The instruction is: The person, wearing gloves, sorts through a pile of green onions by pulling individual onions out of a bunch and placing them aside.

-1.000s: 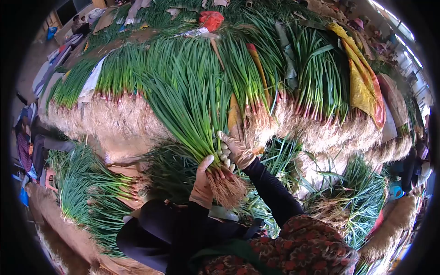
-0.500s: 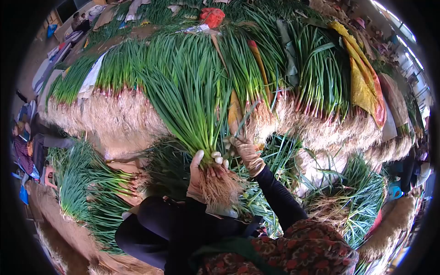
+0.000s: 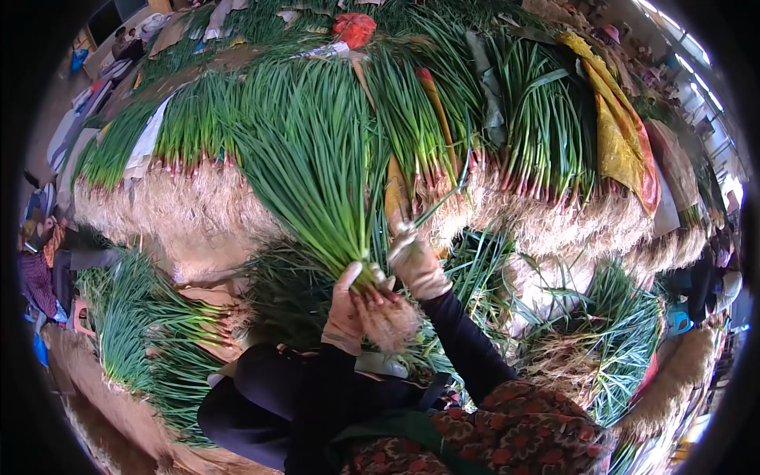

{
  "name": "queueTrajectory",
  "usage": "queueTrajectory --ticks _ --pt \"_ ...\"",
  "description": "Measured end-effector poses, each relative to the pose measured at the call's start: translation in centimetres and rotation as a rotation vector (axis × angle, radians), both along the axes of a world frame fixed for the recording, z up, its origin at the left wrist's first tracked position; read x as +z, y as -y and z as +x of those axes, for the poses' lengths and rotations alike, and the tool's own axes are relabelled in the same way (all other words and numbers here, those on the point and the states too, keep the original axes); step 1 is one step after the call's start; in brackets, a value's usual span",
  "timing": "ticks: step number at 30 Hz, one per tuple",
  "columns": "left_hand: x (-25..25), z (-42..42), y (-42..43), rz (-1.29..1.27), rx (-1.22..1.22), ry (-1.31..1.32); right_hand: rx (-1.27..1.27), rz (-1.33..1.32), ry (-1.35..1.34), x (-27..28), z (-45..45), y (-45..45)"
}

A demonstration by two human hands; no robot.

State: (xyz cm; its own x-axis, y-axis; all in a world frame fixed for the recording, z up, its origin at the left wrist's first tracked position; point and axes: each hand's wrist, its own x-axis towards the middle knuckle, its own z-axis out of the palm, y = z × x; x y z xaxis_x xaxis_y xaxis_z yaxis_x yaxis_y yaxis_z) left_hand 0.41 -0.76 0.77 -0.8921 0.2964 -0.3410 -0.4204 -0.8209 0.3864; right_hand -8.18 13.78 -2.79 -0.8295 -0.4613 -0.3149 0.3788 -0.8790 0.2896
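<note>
In the head view my gloved left hand is wrapped round a thick bunch of green garlic near its base. Its long green leaves fan out upward and away from me. Pinkish stem ends and pale roots hang below the grip, slightly blurred. Just to the right of the bunch's base, my gloved right hand is closed with its fingers pinched on a long, thin green leaf. That leaf slants up to the right. The fingertips are partly smeared by motion.
Rows of upright green garlic stand ahead, roots toward me. Loose piles lie at left and right. A yellow-orange sack drapes over the right row; a red bag lies at the back. A person sits far left.
The view has shifted slightly. My right hand has moved a little left, closer to the bunch, and turned, with the thin leaf still in it. The bunch's roots have swung and blurred.
</note>
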Motion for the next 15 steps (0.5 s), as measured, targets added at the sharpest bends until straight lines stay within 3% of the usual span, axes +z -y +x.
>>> queueTrajectory --ticks 1,2,3,4,6,7,8,9,11,13,14,15 --pt "1.0 0.1 -0.7 0.092 0.177 0.044 -0.021 0.226 -0.073 -2.0 -2.0 -1.5" --pt "2.1 0.7 0.0 0.142 0.147 -0.076 -0.042 0.448 -0.148 -3.8 -3.6 -2.8" --pt "3.7 1.1 0.0 0.307 0.22 -0.008 0.114 1.087 -0.539 -5.2 -4.7 -4.1" --pt "4.6 1.2 0.0 0.472 0.293 0.059 0.353 1.317 -0.821 -4.2 -3.9 -5.1" --pt "4.1 0.9 0.4 0.505 0.261 -0.181 0.848 1.905 -1.88 -3.9 -3.8 -6.1" --pt "4.3 0.8 0.3 0.486 0.255 -0.162 1.276 2.182 -1.896 1.2 -2.1 -5.0" --pt "4.7 0.7 0.3 0.466 0.248 -0.142 1.117 2.366 -1.803 -3.1 -4.1 -6.5" --pt "4.5 0.5 0.1 0.455 0.212 -0.105 0.966 2.48 -1.485 -4.2 -6.7 -7.3" --pt "3.7 -0.2 -0.4 0.427 0.141 -0.038 0.45 2.702 -1.154 -2.8 -11.2 -8.4" --pt "2.0 -0.5 0.3 0.317 -0.009 -0.119 0.229 3.127 -1.0 -0.1 -12.4 -7.5" --pt "1.3 -0.5 0.5 0.263 -0.084 -0.156 0.419 3.429 -0.841 1.0 -12.5 -6.5" --pt "0.7 -0.3 0.6 0.261 -0.062 -0.141 0.373 3.544 -1.12 -2.6 -13.8 -7.7"
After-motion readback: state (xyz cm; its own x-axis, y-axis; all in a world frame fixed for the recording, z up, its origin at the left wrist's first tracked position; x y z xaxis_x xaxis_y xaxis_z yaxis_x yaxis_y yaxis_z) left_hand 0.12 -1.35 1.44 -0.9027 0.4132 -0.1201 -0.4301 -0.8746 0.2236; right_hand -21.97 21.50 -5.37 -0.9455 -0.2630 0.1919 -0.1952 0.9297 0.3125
